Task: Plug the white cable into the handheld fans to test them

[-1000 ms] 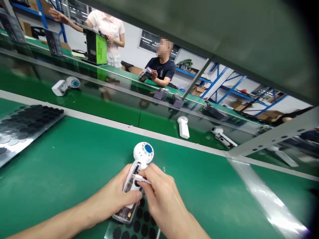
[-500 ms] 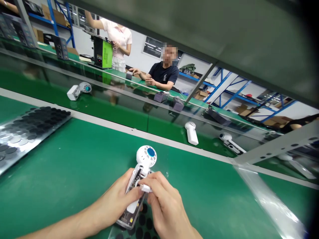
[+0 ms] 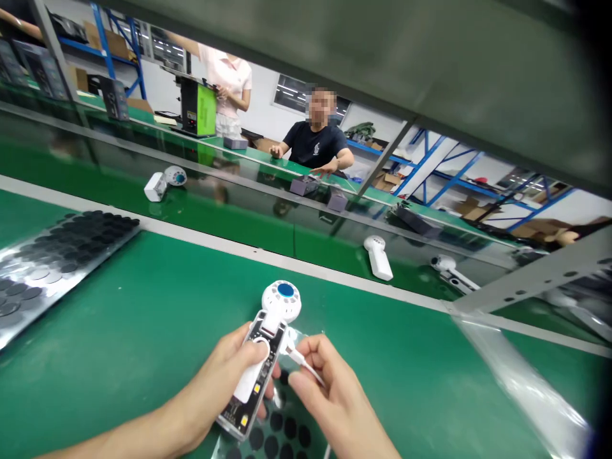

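Note:
My left hand (image 3: 239, 366) is closed around a white handheld fan (image 3: 282, 303) with a blue round centre on its head. The fan's clear-fronted handle shows a circuit board, and my left thumb presses near a white ring on it. My right hand (image 3: 329, 386) pinches a white cable (image 3: 308, 368) close to its plug-like end, right beside the upper handle. Whether that end is seated in the fan I cannot tell. Under both hands lies a clear sheet of black round stickers (image 3: 272, 443), partly covered by the fan and left hand.
A larger sheet of black discs (image 3: 71, 248) lies at left on the green bench (image 3: 157, 338). Beyond the pale rail (image 3: 210, 245), white fans (image 3: 380, 258) rest on the green belt. A metal post (image 3: 540, 277) rises at right. A co-worker (image 3: 318, 143) sits opposite.
My right hand has moved off the handle's front to its right side with the white cable. My left thumb now lies on the ring. Fans on the belt have shifted right.

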`<state>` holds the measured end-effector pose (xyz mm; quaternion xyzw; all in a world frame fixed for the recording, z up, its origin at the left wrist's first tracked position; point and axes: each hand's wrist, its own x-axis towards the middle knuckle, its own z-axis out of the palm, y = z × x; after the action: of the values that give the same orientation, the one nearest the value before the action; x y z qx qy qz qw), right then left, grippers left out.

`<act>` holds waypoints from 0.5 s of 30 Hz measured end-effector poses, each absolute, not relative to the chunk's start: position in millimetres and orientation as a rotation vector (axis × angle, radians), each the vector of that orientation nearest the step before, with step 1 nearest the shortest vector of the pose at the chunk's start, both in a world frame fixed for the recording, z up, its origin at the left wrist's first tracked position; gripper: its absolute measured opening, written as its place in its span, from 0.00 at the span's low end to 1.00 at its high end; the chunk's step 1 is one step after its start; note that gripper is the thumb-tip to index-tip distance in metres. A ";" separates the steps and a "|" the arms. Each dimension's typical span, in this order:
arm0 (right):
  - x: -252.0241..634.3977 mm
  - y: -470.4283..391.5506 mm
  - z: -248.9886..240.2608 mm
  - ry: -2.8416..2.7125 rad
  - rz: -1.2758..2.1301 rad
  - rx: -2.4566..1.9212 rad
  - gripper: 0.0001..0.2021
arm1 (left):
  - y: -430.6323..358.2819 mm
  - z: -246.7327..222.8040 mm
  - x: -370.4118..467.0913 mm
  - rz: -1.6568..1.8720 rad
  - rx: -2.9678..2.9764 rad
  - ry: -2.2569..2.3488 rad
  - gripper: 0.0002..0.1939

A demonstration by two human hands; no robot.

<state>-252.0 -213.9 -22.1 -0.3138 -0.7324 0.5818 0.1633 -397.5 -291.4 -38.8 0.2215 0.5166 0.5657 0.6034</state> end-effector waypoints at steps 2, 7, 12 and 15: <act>-252.9 -216.0 -23.2 -2.044 1.686 -0.933 0.10 | -291.6 -39.9 -398.7 1.288 0.474 1.206 0.14; -265.2 -219.1 -21.6 -1.854 1.891 -0.867 0.11 | -292.3 -45.9 -399.7 1.284 0.420 1.169 0.16; -271.5 -218.2 -20.2 -1.745 1.950 -0.844 0.12 | -296.2 -52.2 -397.7 1.302 0.482 1.097 0.19; -269.3 -217.3 -22.1 -1.747 1.928 -0.940 0.12 | -298.6 -52.4 -397.7 1.299 0.501 1.057 0.18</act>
<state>-269.3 -217.3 -22.1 -0.3338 -0.6204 0.6848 0.1866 -397.7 -298.6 -52.4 0.2199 0.4637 0.5699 0.6418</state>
